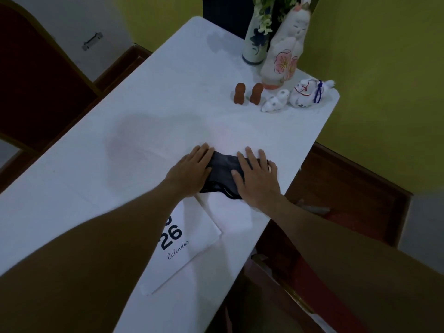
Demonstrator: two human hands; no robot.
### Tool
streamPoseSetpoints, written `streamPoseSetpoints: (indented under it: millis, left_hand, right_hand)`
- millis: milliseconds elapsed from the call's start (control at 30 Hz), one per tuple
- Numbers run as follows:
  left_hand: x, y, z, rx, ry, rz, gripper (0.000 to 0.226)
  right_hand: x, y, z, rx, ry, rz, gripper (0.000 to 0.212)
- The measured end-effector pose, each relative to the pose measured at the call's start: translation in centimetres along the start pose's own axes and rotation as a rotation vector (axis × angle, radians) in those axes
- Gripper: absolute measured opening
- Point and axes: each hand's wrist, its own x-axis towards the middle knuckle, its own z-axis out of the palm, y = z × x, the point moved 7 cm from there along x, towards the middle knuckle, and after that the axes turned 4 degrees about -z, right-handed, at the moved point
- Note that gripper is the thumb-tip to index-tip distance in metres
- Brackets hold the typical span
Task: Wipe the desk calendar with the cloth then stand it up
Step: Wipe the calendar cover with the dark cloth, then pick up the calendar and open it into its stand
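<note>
A white desk calendar (pixel 192 239) lies flat on the white table (pixel 144 111), near the front edge, partly under my left forearm; "26 Calendar" shows on it. Just beyond it lies a dark folded cloth (pixel 223 169). My left hand (pixel 191 170) rests flat on the cloth's left side, fingers spread. My right hand (pixel 255 175) presses flat on its right side. Neither hand grips the cloth; both lie on top of it.
At the table's far right corner stand a vase with flowers (pixel 255 42), a tall white figurine (pixel 284 51), two small brown figures (pixel 247 92) and two small white animal figurines (pixel 305 92). The table's right edge is close to my right hand. Dark wooden furniture (pixel 348 188) is below.
</note>
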Motion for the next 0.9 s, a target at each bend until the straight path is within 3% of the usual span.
streamPoseSetpoints:
  millis: [500, 700, 900]
  left_hand:
    - [-9.3, -2.7, -2.5, 0.028, 0.07, -0.124, 0.057]
    - [-15.7, -5.4, -0.2, -0.046, 0.097, -0.325, 0.06]
    - [-21.9, -7.9, 3.4, -0.045, 0.094, -0.553, 0.077]
  right_hand:
    - [-3.1, -6.5, -3.6, 0.089, -0.007, -0.066, 0.057]
    - [-6.1, -10.7, -3.5, 0.214, 0.06, -0.199, 0.046]
    - [-8.6, -12.4, 0.1, 0.335, -0.167, -0.106, 0.051]
